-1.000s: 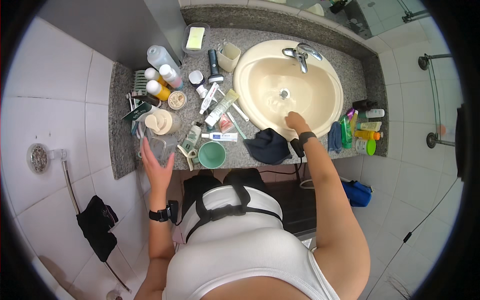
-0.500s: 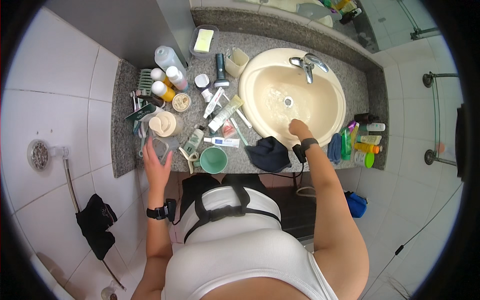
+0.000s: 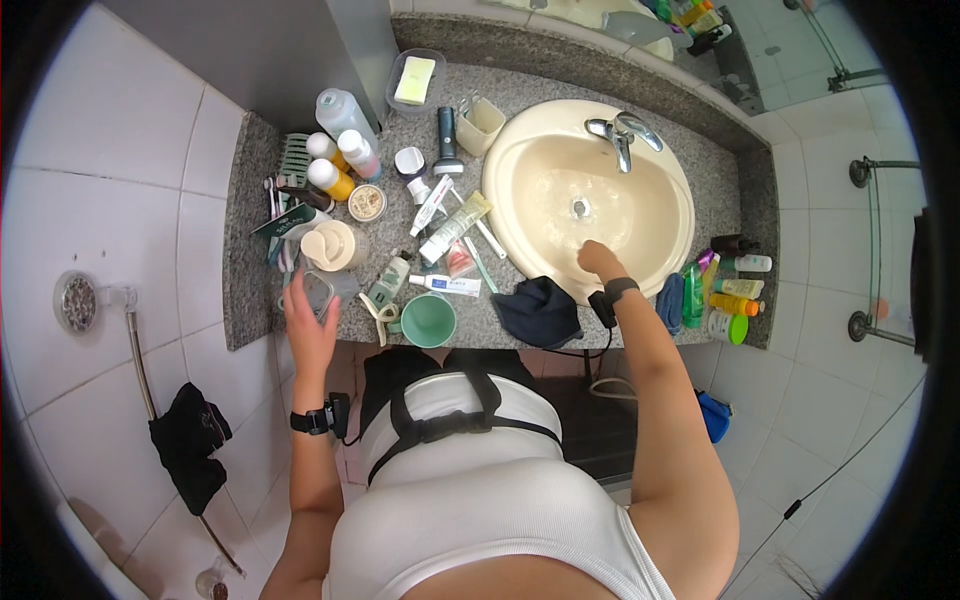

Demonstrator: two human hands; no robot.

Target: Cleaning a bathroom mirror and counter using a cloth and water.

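My left hand (image 3: 311,325) is at the left front of the counter, thumb and fingers apart around a small clear container (image 3: 319,291). Whether it touches the container is hard to tell. Close by are a cream-lidded jar (image 3: 333,245) and a pale green bottle (image 3: 389,282). Over the front part of the cream sink (image 3: 505,205), my right hand (image 3: 600,260) has its fingers curled closed; anything inside them is hidden. Shallow water lies around the drain (image 3: 579,208). A dark cloth (image 3: 539,311) sits on the counter by the sink's front rim.
Nearby stand a green mug (image 3: 428,320), several tubes such as a greenish one (image 3: 455,227), and a dark shaver (image 3: 446,142). Bottles crowd the left wall, including a clear one (image 3: 344,115). A chrome faucet (image 3: 625,136) rises behind the sink; a green bottle (image 3: 692,293) stands among others at right.
The whole view has shifted very slightly. Both hands keep nearly the same places and poses, and no object has visibly been moved.
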